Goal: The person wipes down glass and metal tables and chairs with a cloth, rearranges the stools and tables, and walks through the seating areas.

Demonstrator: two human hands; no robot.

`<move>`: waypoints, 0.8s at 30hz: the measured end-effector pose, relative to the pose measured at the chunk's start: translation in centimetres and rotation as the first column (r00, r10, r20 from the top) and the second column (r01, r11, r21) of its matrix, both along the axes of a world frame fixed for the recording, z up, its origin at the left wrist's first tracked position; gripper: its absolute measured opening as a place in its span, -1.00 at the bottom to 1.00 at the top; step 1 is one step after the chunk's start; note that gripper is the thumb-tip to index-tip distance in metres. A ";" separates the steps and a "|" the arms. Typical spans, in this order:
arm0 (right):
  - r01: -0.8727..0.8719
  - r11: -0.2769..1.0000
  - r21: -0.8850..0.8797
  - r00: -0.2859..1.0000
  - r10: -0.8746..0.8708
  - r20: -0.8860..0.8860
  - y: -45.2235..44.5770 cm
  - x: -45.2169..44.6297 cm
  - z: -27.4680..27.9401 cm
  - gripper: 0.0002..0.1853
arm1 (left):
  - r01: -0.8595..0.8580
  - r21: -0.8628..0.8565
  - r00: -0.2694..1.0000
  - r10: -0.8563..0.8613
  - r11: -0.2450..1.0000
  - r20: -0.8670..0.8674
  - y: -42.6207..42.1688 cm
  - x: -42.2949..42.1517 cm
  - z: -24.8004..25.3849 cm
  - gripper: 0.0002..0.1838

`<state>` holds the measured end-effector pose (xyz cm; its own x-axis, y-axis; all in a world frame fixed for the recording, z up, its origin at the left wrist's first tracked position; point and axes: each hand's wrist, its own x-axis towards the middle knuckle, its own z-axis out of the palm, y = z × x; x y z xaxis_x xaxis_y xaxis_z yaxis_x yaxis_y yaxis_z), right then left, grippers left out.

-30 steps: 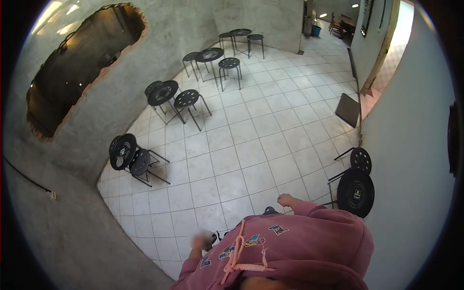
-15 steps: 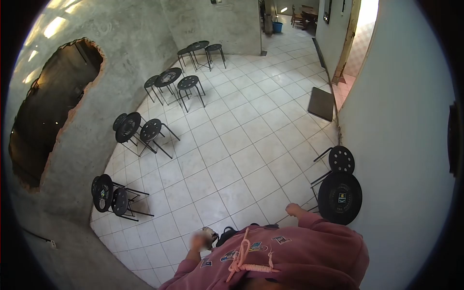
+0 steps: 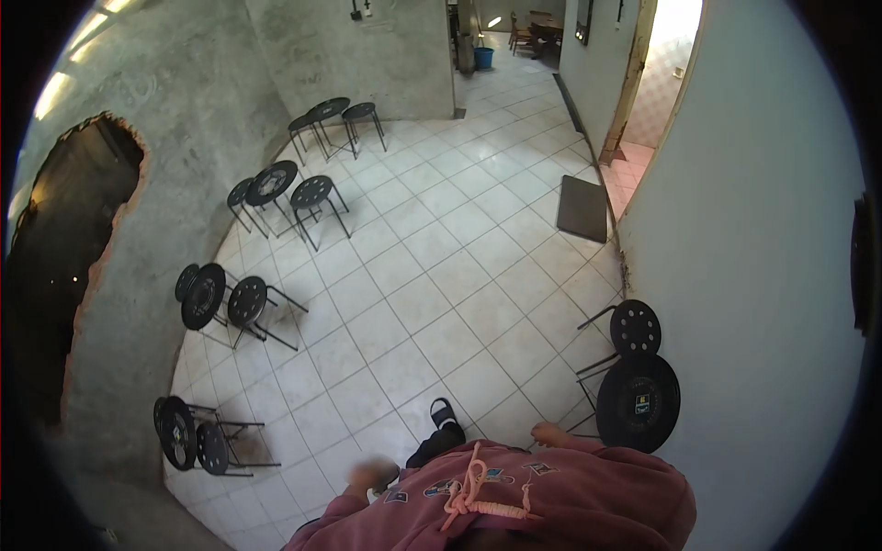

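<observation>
My left hand [image 3: 370, 475] hangs low in front of me, smeared by motion. Its fingers appear closed around a small greyish thing [image 3: 387, 472], too blurred to name. To the right, my right hand [image 3: 549, 434] is loosely curled at hip height, with nothing visible in it. It is nearest to a round black table [image 3: 638, 404], apart from its top. Between my hands, my foot in a dark sandal [image 3: 443, 412] stands on the tiles.
Round black tables [image 3: 203, 296] with black stools [image 3: 313, 192] line the grey left wall. Another stool [image 3: 636, 328] stands against the right wall. A dark mat [image 3: 582, 208] lies by the doorway on the right. A blue bucket [image 3: 483, 59] stands at the back.
The view has shifted, with the left-hand furniture now lower and further left. My sandalled foot has swung forward into sight. Both hands have moved slightly lower and to the left.
</observation>
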<state>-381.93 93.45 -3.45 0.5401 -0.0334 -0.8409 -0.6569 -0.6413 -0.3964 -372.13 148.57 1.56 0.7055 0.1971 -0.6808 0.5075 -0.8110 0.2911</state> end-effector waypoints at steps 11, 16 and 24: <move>0.662 0.694 0.284 0.643 -0.720 0.260 -5.2 22.0 8.1 -0.72 | 0.356 -0.001 0.924 -0.352 0.934 0.149 -12.1 32.3 4.1 -0.42; 0.772 0.614 0.168 0.612 -0.788 0.066 -10.0 23.1 4.1 -0.74 | 0.392 -0.078 0.900 -0.364 0.917 0.239 -21.1 43.6 6.1 -0.43; 0.131 0.988 0.081 0.925 -0.151 0.348 -31.0 20.6 -2.9 -0.79 | 0.267 -0.059 0.951 -0.253 0.962 0.178 -32.1 50.9 2.8 -0.41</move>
<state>-361.31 62.47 -6.34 0.7951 -0.0899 -0.5998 -0.5502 -0.5230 -0.6510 -321.27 116.51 4.41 0.8300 -0.0594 -0.5546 0.2206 -0.8783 0.4242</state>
